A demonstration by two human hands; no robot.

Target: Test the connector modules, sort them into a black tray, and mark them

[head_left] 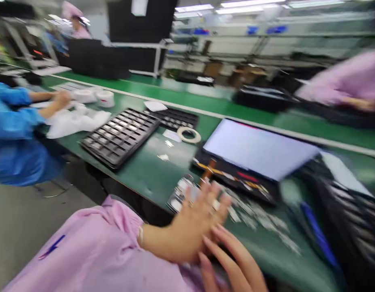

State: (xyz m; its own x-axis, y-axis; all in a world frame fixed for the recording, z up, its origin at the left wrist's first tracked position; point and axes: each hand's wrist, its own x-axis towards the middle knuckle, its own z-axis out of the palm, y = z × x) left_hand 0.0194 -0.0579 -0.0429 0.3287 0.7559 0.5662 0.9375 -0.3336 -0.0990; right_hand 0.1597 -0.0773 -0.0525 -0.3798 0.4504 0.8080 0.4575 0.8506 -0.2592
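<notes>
My left hand reaches out from a pink sleeve over the front edge of the green table, fingers spread, nothing seen in it. The fingers of my right hand are stretched out and apart, touching or nearly touching the back of my left hand. Just beyond my left fingers lies a small unit with pale round parts, partly covered by them; blur hides its kind. Behind it rests a flat display panel with a white face and an orange ribbon strip. Small clear-and-silver pieces are scattered right of my hands.
A black compartment tray with small parts stands left, near a tape roll. A blue pen-like tool and another dark tray lie right. A co-worker's blue sleeve is at left, another's pink sleeve at far right.
</notes>
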